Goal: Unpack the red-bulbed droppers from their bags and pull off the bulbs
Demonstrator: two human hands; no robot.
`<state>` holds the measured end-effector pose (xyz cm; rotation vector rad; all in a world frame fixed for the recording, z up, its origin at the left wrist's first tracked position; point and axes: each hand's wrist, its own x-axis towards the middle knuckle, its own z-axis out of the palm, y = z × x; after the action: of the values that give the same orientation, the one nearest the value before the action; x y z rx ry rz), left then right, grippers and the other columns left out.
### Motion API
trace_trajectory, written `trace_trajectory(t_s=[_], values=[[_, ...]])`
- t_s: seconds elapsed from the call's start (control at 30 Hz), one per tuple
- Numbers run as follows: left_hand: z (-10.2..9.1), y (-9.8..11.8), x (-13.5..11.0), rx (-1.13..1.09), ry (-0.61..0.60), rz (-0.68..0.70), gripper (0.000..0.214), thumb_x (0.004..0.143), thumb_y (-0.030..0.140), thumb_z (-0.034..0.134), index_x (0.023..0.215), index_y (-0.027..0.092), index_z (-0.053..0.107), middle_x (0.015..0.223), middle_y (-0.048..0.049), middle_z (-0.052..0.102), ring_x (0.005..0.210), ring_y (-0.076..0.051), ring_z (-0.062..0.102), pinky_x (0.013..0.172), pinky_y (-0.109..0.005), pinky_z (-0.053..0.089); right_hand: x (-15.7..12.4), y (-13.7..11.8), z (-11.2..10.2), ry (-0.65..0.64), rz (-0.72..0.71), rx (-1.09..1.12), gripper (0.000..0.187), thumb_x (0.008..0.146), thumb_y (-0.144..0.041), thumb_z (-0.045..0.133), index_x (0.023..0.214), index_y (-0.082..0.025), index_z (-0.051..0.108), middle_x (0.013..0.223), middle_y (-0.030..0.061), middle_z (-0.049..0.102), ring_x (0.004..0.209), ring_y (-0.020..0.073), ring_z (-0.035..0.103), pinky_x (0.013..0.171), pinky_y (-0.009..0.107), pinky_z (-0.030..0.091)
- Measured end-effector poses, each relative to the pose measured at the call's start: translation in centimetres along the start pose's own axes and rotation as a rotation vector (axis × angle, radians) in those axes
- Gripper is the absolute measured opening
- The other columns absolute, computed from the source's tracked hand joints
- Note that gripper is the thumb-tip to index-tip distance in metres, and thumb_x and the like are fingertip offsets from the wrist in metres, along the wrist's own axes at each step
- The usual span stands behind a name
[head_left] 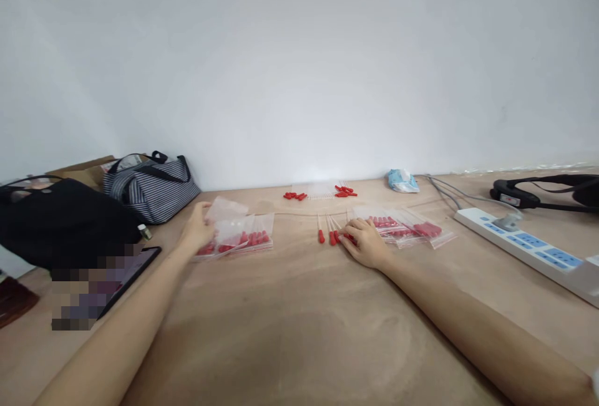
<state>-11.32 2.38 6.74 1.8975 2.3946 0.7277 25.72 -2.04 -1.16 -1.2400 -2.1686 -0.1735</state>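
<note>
My left hand [199, 229] pinches a clear plastic bag [228, 209] at its left edge, fingers closed and partly hidden. Below that bag lie clear zip bags [257, 239] with red-tipped sticks inside. My right hand [364, 242] rests on the table with curled fingers over several thin pale sticks with red ends, and red shows between the fingers. Just left of it, a loose red-tipped stick [321, 236] lies with its red end toward me. To its right is a spread of filled zip bags [405, 228], partly behind the hand.
Near the wall are more red-ended sticks [345, 191] around a clear bag [313, 190]. A blue mask [402, 181], a white power strip [524, 245] and a black headset [515, 195] are at right. A striped bag [154, 188], black bag [65, 222] and tablet [133, 275] stand left.
</note>
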Motion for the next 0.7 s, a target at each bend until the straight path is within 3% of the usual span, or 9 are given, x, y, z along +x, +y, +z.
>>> trace_trajectory(t_s=[0.13,0.23,0.27,0.33,0.4,0.47,0.57,0.7], values=[[-1.2,-3.0,0.4,0.130,-0.035,-0.019,0.038,0.067,0.009,0.047,0.105,0.011,0.045,0.058,0.0024,0.050,0.059,-0.017,0.054,0.058,-0.027,0.043,0.0,0.0,0.1,0.015,-0.011,0.003,0.019,0.084,-0.026,0.043,0.084,-0.019,0.061,0.083,0.0054,0.058,0.080,0.0170,0.050,0.071,0.031,0.029],[-1.2,-2.8,0.0,0.188,0.007,0.031,0.034,0.067,0.017,0.052,0.101,0.011,0.050,0.081,-0.0066,0.055,0.088,-0.028,0.051,0.075,-0.042,0.041,-0.1,0.0,0.2,0.027,-0.013,-0.002,0.020,0.084,-0.026,0.043,0.085,-0.020,0.061,0.083,0.0053,0.058,0.079,0.0166,0.050,0.072,0.031,0.028],[-1.2,-2.3,-0.2,0.193,0.015,0.093,0.032,0.069,0.021,0.053,0.100,0.014,0.051,0.091,-0.0080,0.055,0.096,-0.030,0.047,0.081,-0.045,0.037,-0.1,0.0,0.2,0.032,-0.015,-0.003,0.020,0.084,-0.026,0.043,0.085,-0.020,0.062,0.083,0.0053,0.058,0.078,0.0165,0.049,0.072,0.031,0.029],[-0.9,-0.8,-0.8,0.164,-0.013,0.342,0.026,0.073,0.031,0.053,0.095,0.018,0.055,0.104,-0.0058,0.052,0.103,-0.026,0.044,0.089,-0.041,0.033,-0.1,0.1,0.2,0.039,-0.016,-0.007,0.020,0.084,-0.026,0.043,0.086,-0.020,0.062,0.082,0.0052,0.057,0.078,0.0163,0.049,0.072,0.031,0.029],[-0.4,0.9,-1.7,0.102,-0.093,0.778,0.025,0.074,0.039,0.052,0.086,0.018,0.057,0.105,-0.0046,0.053,0.098,-0.021,0.048,0.088,-0.033,0.036,-0.1,0.1,0.2,0.043,-0.019,-0.009,0.019,0.084,-0.025,0.044,0.085,-0.020,0.062,0.083,0.0051,0.057,0.078,0.0162,0.049,0.072,0.031,0.029],[0.3,2.2,-2.6,0.135,-0.130,1.049,0.026,0.074,0.041,0.052,0.086,0.019,0.059,0.102,-0.0051,0.054,0.095,-0.020,0.050,0.085,-0.032,0.038,-0.1,0.2,0.2,0.043,-0.026,-0.007,0.019,0.083,-0.025,0.044,0.084,-0.020,0.062,0.083,0.0052,0.057,0.078,0.0162,0.049,0.072,0.031,0.030],[1.8,3.0,-3.4,0.249,-0.101,1.213,0.021,0.080,0.032,0.046,0.089,0.019,0.060,0.098,-0.0070,0.058,0.094,-0.021,0.052,0.085,-0.034,0.039,-0.1,0.2,0.2,0.044,-0.038,-0.002,0.018,0.083,-0.024,0.044,0.082,-0.019,0.061,0.083,0.0056,0.057,0.078,0.0162,0.050,0.071,0.030,0.031],[3.3,2.4,-3.1,0.336,0.016,1.256,0.024,0.084,0.023,0.039,0.088,0.016,0.061,0.097,-0.0095,0.061,0.098,-0.023,0.051,0.089,-0.039,0.038,-0.2,0.3,0.3,0.039,-0.042,0.003,0.017,0.082,-0.023,0.044,0.080,-0.019,0.061,0.083,0.0054,0.056,0.078,0.0161,0.050,0.071,0.030,0.032]])
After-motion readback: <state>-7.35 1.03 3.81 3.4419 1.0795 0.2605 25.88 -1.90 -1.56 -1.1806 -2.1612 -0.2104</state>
